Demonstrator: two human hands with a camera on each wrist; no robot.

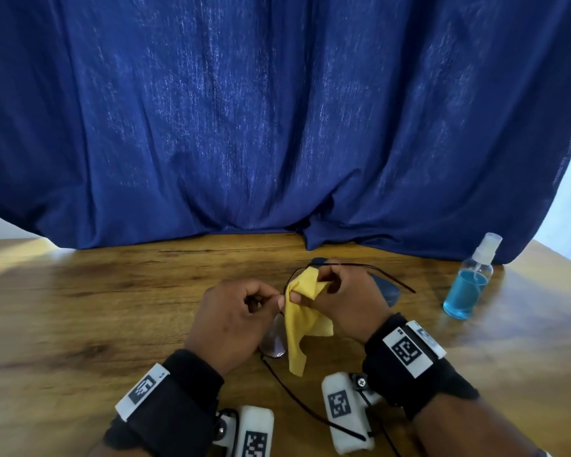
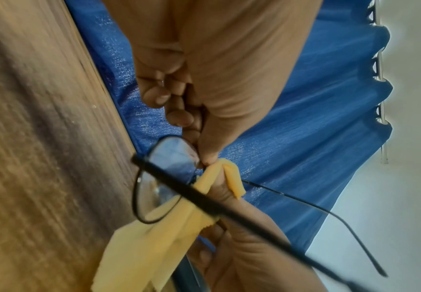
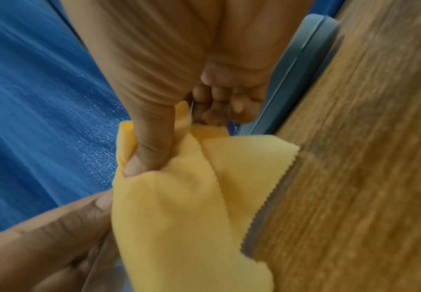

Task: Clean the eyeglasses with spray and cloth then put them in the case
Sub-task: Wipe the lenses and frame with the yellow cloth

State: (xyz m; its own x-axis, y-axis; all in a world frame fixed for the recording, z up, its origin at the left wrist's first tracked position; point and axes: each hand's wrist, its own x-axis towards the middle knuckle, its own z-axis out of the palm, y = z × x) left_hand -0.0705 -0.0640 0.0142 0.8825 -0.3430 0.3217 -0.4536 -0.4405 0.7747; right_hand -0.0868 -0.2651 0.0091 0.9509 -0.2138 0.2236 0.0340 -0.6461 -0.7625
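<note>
My left hand point(image 1: 267, 300) pinches the black thin-rimmed eyeglasses point(image 1: 272, 343) near the bridge, a little above the wooden table point(image 1: 96, 308). My right hand point(image 1: 314, 286) grips a yellow cloth point(image 1: 297, 331) bunched over the far lens, which is hidden; the rest of the cloth hangs down. In the left wrist view, my left hand point(image 2: 200, 152) holds the eyeglasses point(image 2: 171, 156) at the rim, beside the cloth point(image 2: 151, 247). The right wrist view has my right hand point(image 3: 169, 138) with its thumb pressed into the cloth point(image 3: 179, 207). Under my right hand lies the blue-grey case point(image 1: 389, 291).
A clear spray bottle point(image 1: 468, 282) with blue liquid stands upright at the right of the table. A blue curtain point(image 1: 277, 127) hangs along the back edge. The case point(image 3: 294, 75) lies closed beside the curtain.
</note>
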